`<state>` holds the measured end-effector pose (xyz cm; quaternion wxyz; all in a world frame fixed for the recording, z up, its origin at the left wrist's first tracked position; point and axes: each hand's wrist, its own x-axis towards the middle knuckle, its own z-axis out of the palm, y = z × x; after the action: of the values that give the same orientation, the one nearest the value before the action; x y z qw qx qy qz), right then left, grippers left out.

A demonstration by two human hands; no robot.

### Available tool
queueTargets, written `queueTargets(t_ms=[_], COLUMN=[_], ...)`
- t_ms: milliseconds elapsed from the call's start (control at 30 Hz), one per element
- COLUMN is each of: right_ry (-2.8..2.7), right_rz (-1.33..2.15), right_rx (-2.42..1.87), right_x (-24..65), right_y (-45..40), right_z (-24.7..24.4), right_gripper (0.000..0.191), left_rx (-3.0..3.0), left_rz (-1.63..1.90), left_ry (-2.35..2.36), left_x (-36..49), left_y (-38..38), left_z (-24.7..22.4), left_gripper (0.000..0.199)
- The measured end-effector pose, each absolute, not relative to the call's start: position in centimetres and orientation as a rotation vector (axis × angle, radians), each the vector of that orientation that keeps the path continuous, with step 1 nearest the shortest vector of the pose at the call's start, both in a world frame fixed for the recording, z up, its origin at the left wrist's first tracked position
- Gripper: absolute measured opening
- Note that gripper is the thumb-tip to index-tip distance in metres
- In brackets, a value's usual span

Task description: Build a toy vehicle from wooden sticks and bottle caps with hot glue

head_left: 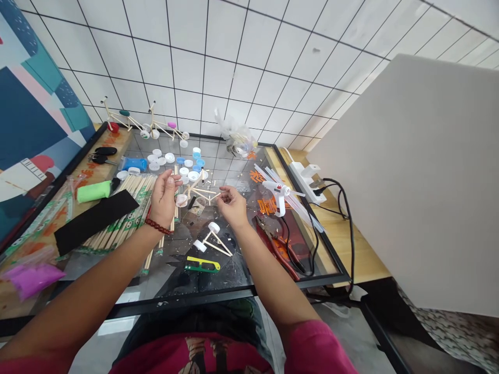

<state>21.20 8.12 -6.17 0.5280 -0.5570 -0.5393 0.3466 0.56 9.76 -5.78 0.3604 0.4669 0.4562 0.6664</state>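
Head view: right hand (233, 205) is pinching a stick model (192, 190) by one end.
Left hand (163, 197) is curving loosely open beside it; model is sitting between both hands, mid-tabletop (234, 272); yellow-green cutter (202, 264) is lying nearer.

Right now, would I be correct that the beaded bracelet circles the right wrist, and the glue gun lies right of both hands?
The side is wrong: the head view shows the beaded bracelet on the left wrist. The rest holds.
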Motion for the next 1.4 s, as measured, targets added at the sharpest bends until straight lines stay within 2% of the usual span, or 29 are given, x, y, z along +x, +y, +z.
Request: queueTargets(t_ms=[100,300,833,1400], right_ry=[-1.275,-1.279,-1.261,-1.260], right_rz=[0.840,0.824,0.821,0.814], right_rx=[-1.316,-1.329,-1.312,-1.297], right_x=[21.2,21.4,21.4,21.2], right_y=[8.1,8.1,8.0,8.0], right_z=[-6.2,-6.3,-6.3,-6.4], right_gripper=[0.038,0.026,0.022,0.014], left_rx=[1.205,1.258,1.252,1.744], left_rz=[1.714,1.706,1.705,1.615], left_ry=[1.175,1.191,1.195,1.143], left_x=[0.5,0.4,0.7,1.1], left_y=[9.8,9.8,9.5,8.0], left_z=[-5.8,-6.1,-5.7,-4.9], left_gripper=[0.057,0.051,0.054,0.053])
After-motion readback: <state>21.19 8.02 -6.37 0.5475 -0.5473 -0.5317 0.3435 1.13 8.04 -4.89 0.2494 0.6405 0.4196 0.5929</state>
